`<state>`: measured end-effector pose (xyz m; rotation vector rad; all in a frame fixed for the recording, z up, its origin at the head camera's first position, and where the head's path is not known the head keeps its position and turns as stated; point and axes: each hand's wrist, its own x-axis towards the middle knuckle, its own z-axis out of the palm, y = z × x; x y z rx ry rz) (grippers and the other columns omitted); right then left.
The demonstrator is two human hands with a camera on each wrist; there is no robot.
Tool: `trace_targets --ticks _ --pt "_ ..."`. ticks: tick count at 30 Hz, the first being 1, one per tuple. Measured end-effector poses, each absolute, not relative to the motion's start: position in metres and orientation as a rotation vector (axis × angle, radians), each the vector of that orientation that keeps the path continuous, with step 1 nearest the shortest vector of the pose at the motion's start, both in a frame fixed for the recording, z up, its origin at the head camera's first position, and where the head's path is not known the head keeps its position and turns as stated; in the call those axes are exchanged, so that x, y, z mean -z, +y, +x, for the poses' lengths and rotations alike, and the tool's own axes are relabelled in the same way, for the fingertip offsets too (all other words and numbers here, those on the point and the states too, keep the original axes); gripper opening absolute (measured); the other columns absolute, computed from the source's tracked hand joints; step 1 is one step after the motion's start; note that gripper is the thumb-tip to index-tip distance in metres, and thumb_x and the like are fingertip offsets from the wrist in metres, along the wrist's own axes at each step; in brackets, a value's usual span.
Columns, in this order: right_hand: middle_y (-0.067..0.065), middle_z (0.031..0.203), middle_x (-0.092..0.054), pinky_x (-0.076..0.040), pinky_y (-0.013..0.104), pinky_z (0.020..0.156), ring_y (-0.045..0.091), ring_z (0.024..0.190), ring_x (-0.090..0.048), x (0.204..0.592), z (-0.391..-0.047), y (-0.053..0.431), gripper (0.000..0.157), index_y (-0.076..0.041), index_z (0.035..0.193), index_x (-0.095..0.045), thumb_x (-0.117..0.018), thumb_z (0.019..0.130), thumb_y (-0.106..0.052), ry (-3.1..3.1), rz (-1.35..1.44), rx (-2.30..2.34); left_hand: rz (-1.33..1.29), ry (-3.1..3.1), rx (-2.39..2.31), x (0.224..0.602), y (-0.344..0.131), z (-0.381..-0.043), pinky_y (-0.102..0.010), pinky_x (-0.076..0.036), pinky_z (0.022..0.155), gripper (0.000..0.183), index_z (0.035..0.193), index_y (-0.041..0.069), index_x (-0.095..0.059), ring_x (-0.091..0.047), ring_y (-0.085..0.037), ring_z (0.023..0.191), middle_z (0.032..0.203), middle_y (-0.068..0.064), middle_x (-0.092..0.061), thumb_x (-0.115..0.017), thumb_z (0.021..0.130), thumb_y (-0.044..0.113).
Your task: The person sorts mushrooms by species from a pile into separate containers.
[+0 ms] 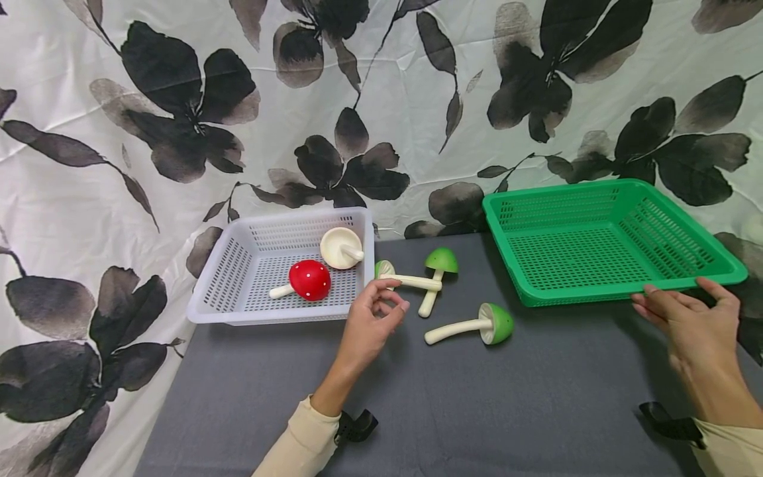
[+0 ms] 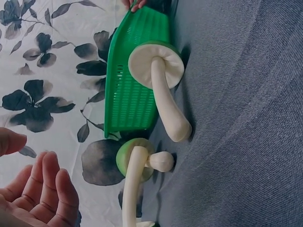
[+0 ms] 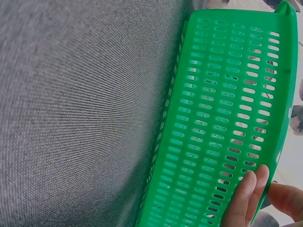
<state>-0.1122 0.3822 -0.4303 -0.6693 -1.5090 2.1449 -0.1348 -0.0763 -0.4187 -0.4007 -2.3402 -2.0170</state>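
My left hand (image 1: 371,321) is by the front right corner of the white basket (image 1: 238,318), thumb and fingers bent and apart with nothing between them. Just beyond its fingertips lies a toy mushroom (image 1: 417,283), its pale stem across that of a second green-capped mushroom (image 1: 441,260). A third green-capped mushroom (image 1: 499,323) lies nearer on the cloth, pale underside facing left. Far to the right, my right hand (image 1: 697,324) grips the front rim of the green basket (image 1: 590,293); thumb and fingers sit on either side of the rim in the right wrist view.
Inside the white basket lie a red mushroom with white dots (image 1: 310,279) and a mushroom with its cream underside up (image 1: 335,242). Grey cloth (image 1: 381,430) covers the table. Behind the baskets hangs a white floral curtain (image 1: 429,119).
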Motion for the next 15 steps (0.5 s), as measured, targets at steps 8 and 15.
trace_targets --ticks 8,15 --pt "-0.001 0.089 -0.065 -0.059 0.025 0.061 0.012 0.065 -0.074 0.431 -0.112 0.383 0.099 -0.026 0.156 -0.012 -0.075 0.086 0.004 -1.505 -0.659 -2.148 -0.564 -2.459 1.841 0.426 -0.069 -0.137 -0.035 -0.056 0.07 0.032 0.121 0.02 -0.07 -0.066 -0.016 0.086 0.11 -0.007 -0.067 -0.076 0.09 0.012" --pt "-0.001 0.089 -0.065 -0.059 0.025 0.061 0.011 0.066 -0.074 0.43 -0.111 0.382 0.099 -0.027 0.156 -0.011 -0.075 0.087 0.004 -1.505 -0.653 -2.154 -0.717 -2.511 1.731 0.434 -0.059 -0.143 -0.038 -0.058 0.076 0.034 0.123 0.017 -0.071 -0.067 -0.024 0.099 0.117 -0.004 -0.067 -0.077 0.09 0.012"
